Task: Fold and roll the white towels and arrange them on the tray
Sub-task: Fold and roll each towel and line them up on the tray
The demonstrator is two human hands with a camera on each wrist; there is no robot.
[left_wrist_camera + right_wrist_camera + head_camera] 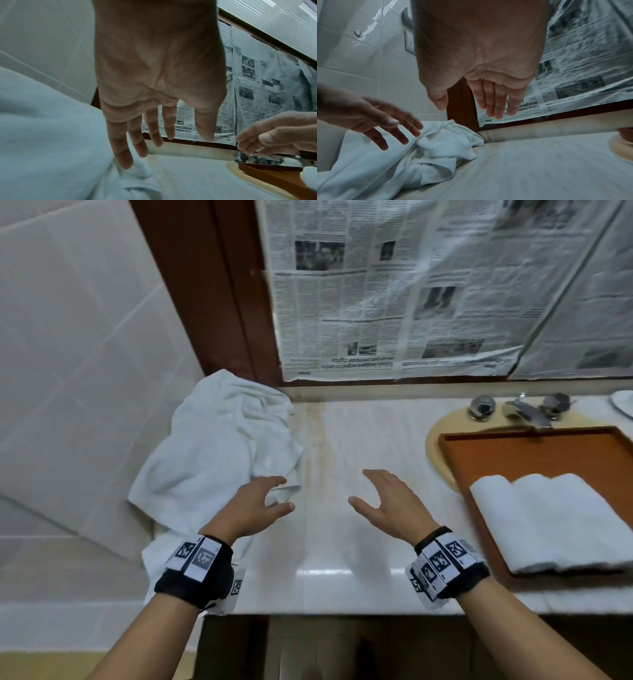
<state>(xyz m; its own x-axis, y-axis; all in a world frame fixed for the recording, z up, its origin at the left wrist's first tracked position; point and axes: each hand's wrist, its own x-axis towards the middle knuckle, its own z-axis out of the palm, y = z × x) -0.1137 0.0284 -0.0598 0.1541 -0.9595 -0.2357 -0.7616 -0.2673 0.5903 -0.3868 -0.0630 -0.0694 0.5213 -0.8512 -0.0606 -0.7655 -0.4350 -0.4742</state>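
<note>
Our bench (359,508) of pale stone runs left to right below a wall papered with newspaper (394,296). The biggest thing on it is the loose towel (219,446), a crumpled white heap at the bench's left end; its long axis runs from the far corner by the wall back toward us, and its near end hangs over the front edge. At the right end sits the tray (531,453), brown wood, lying partly over the sink (435,446) with the tap (527,412) just behind it. On the tray's near part lie the rolled towels (555,518), side by side and touching, their long axes running from near left to far right.

Our left hand (253,505) hovers over the loose towel's near right edge, fingers spread and nearly straight, gripping nothing; whether the fingertips touch the cloth we cannot tell. Our right hand (390,501) hangs over bare bench between the loose towel and the tray, fingers relaxed, empty, apart from both.
</note>
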